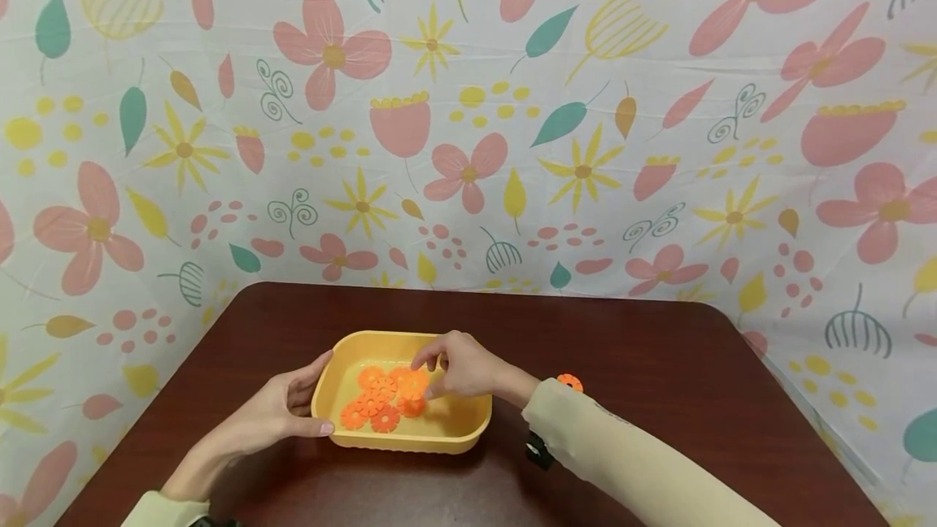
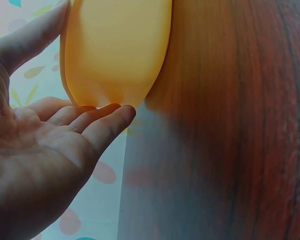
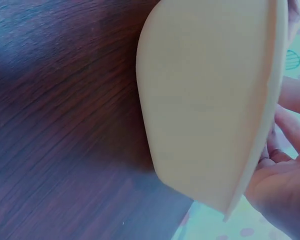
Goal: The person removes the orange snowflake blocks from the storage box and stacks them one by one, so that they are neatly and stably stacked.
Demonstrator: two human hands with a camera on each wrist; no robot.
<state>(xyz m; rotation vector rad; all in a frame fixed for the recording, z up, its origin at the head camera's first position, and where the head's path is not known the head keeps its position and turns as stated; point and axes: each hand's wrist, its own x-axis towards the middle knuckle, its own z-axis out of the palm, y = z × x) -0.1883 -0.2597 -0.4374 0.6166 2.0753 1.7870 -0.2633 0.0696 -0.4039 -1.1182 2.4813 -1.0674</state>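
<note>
A yellow plastic tray (image 1: pixel 351 348) sits on the table, with several orange notched flower-shaped discs (image 1: pixel 385 419) heaped in its left and middle part. My left hand (image 1: pixel 274 409) holds the tray's left end, thumb at the front corner and fingers along the side. In the left wrist view, those fingers (image 2: pixel 107 127) lie against the tray's end wall. My right hand (image 1: pixel 468 366) reaches over the back right rim into the tray, thumb and forefinger spread apart close over the discs. The right wrist view shows the tray's outer wall (image 3: pixel 205 100) hiding part of that hand (image 3: pixel 285 170).
One orange disc (image 1: pixel 569 382) lies on the dark brown table (image 1: pixel 622 348) to the right of the tray, close to the right sleeve (image 1: pixel 600 437). A flower-patterned cloth (image 1: pixel 468 104) hangs behind the table and at its sides.
</note>
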